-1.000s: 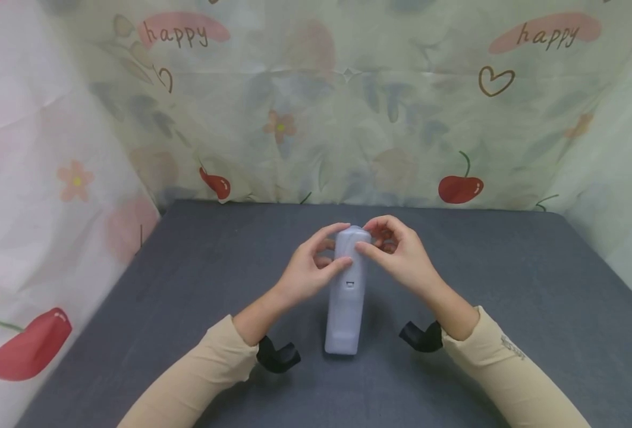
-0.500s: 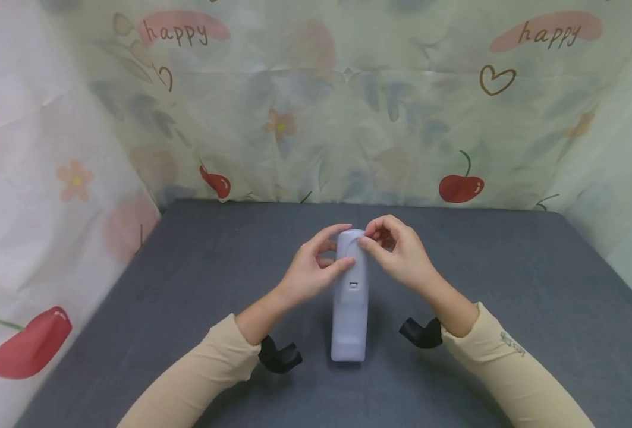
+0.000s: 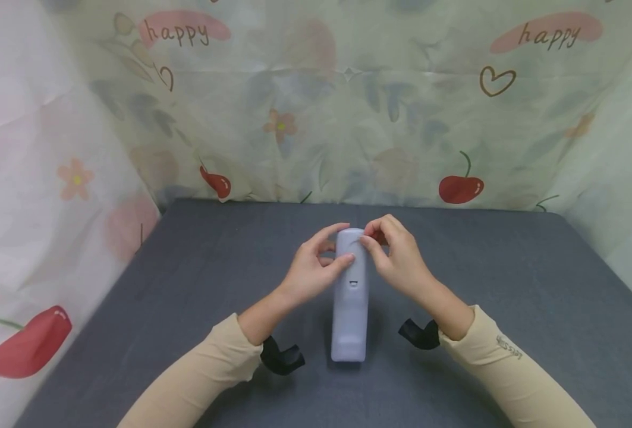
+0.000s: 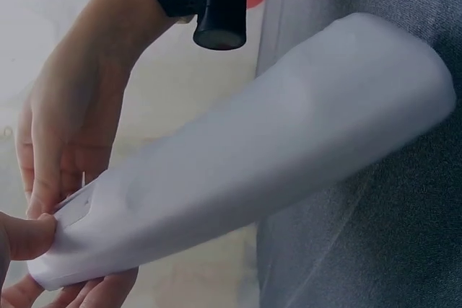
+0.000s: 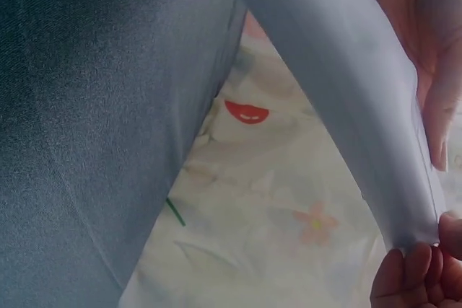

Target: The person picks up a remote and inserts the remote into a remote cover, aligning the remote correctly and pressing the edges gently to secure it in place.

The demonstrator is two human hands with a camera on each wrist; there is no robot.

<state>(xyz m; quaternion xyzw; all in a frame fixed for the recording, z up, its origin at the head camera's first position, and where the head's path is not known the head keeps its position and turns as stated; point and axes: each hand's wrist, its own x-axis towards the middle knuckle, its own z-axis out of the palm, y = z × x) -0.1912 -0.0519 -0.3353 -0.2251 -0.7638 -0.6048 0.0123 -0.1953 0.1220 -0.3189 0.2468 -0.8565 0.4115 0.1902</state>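
A long, pale white-lavender remote control (image 3: 349, 321) is held lengthwise over the table, a small latch-like slot on the face turned up. My left hand (image 3: 318, 261) grips its upper left side, thumb on that face and fingers around the far end and edge. At the upper right corner, the thumb and forefinger of my right hand (image 3: 398, 252) pinch the edge. The left wrist view shows a thin raised rim by the fingers of the right hand (image 4: 76, 113); whether it belongs to a separate cover I cannot tell. The remote's underside is hidden in the head view.
A dark grey cloth covers the table (image 3: 214, 255). Patterned curtain (image 3: 316, 137) hangs behind the table and along both sides. Black curved wrist mounts (image 3: 282, 356) stick out from both beige sleeves (image 3: 203, 362).
The remote's near end has swung slightly right and toward me. My right thumb has shifted from the upper face to the right corner; the left hand has hardly moved.
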